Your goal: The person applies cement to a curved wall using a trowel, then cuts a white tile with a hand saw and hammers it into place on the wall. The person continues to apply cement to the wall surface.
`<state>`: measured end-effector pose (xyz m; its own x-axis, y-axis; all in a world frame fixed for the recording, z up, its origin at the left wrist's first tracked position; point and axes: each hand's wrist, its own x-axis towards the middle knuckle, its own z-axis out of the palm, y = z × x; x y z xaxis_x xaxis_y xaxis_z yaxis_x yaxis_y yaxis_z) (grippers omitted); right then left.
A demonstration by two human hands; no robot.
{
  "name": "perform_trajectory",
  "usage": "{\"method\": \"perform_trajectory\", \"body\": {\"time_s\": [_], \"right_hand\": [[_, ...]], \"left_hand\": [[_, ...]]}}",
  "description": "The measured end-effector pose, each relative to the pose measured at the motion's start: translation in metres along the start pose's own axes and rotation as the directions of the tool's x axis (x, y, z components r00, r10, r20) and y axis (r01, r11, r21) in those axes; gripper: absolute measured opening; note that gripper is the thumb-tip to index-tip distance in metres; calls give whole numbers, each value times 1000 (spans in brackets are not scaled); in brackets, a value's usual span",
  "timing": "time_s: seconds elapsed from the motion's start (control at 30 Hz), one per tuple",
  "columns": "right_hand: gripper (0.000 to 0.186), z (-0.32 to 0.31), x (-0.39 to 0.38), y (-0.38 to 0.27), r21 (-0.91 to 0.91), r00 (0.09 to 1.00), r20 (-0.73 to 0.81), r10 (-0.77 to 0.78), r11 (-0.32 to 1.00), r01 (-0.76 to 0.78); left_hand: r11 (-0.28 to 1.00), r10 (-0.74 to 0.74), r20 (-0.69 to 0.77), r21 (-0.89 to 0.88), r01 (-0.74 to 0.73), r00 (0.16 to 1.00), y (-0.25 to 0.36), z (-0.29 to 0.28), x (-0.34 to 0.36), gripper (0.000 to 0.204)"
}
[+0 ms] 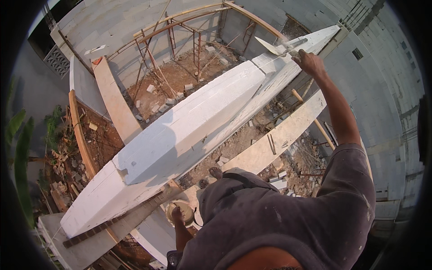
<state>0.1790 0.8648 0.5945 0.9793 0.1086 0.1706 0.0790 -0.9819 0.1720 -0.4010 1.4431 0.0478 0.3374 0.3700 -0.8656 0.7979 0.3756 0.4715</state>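
Note:
A long wall of white blocks (204, 101) runs diagonally from near left to far right. At its far part my right hand (310, 63) is closed round the end of a tool, its handle hidden by the fingers. A pale, pointed blade (267, 46) shows left of that hand, over the wall top; blur keeps me from telling its exact kind. My left hand (177, 213) hangs low, closed at the top of a pale bucket (187, 208); its fingers show only small. At the wall's near end, a lower course of block (94, 198) is exposed.
Scaffold planks (279, 135) lie beside the wall, with my feet (216, 173) near them. Beyond the wall are rusty metal supports (194, 54), a curved timber (261, 21) and rubble-strewn ground. A leaning board (114, 96) meets the wall's far side. Plants (22, 162) grow at the left.

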Motion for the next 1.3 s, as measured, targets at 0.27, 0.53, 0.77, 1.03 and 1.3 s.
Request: {"method": "perform_trajectory", "body": {"time_s": [0.27, 0.53, 0.77, 1.03, 1.3], "right_hand": [[56, 8, 6, 4, -12, 1000, -8, 29, 1000, -29], [55, 16, 17, 19, -73, 999, -38, 39, 996, -42], [56, 15, -12, 29, -159, 1000, -24, 7, 987, -11], [57, 8, -20, -3, -82, 999, -22, -50, 996, 48], [49, 17, -65, -5, -34, 996, -75, -46, 998, 43]], "left_hand": [[989, 147, -100, -5, -148, 984, 8, -2, 2, 31], [990, 13, -97, -136, -26, 995, -48, -14, 7, 30], [983, -72, -86, -173, 56, 994, -69, -13, -9, 32], [980, -115, -75, -174, 100, 991, -66, 6, 3, 33], [994, 109, -93, -6, -110, 990, -67, -13, 34, 31]]}}
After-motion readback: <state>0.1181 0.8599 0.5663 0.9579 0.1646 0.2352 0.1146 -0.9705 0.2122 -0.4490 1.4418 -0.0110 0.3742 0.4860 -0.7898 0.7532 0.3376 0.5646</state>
